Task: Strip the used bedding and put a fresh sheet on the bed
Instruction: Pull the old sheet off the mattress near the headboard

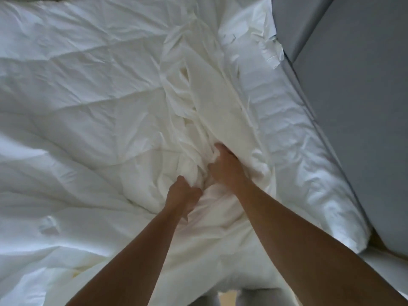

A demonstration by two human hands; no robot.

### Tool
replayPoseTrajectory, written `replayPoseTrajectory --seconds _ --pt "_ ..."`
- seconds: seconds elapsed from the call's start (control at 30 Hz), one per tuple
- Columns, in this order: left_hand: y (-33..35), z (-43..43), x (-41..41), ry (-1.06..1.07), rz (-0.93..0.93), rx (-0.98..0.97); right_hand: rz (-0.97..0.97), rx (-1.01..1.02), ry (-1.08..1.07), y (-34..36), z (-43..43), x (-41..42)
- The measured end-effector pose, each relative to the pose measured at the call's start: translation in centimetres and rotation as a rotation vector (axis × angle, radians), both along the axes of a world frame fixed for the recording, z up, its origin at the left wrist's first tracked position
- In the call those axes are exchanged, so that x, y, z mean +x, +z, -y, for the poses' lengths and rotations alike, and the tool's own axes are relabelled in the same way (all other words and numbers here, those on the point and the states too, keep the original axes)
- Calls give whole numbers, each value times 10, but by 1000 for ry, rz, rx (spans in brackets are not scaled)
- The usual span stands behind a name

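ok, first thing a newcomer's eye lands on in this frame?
The two bare hands at centre: the left hand and right hand both grip a bunched ridge of creamy white sheet that runs up the middle of the bed. A rumpled white duvet fills the left side. A grey panel cuts across the right edge, with what looks like a long white pillow lying along it.

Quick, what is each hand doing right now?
The left hand is closed, gripping the bunched white bedding.
The right hand is closed too, gripping the same bedding.
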State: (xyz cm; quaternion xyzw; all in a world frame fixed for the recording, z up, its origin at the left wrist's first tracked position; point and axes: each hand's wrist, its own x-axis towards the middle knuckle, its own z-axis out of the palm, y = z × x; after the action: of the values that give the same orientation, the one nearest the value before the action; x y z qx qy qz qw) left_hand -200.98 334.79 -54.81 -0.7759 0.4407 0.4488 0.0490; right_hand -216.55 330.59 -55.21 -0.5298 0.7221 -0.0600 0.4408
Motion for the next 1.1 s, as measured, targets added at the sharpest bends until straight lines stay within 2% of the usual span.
replayPoseTrajectory --seconds 0.07,0.17,0.23,0.33,0.4,0.43,0.5,0.57,0.67,0.83,0.97,1.03,1.1 --pt "-8 3 8 -73 18 -7 -114 -17 -96 -17 16 -18" --pt "-15 -1 11 -146 30 -36 -273 114 -173 -30 32 -49" --pt "-21 -1 11 -177 29 -101 -391 159 -102 -37 35 -52" --pt "-27 26 2 -203 59 -202 -492 -45 31 -44 37 -42" --pt "-33 60 -7 -189 97 -226 -378 -174 -27 -40 39 -37" --pt "-35 78 -12 -152 79 -213 -286 -162 -54 -39 42 -38" --pt "-44 106 -23 -38 -45 -184 -178 4 -26 -37 50 -44" --pt "-50 114 -25 54 -162 -227 -122 95 -91 -35 59 -56" --pt "-46 112 -7 106 -201 -436 -169 156 -168 -37 68 -75" --pt "-15 120 30 123 -102 -721 -201 187 -164 -50 82 -75" --pt "-5 126 41 115 -82 -743 -422 72 32 -53 107 -62" --pt "-3 130 42 124 -104 -697 -384 103 19 -52 115 -56" --pt "2 135 37 130 -133 -654 -225 170 59 -46 120 -46"
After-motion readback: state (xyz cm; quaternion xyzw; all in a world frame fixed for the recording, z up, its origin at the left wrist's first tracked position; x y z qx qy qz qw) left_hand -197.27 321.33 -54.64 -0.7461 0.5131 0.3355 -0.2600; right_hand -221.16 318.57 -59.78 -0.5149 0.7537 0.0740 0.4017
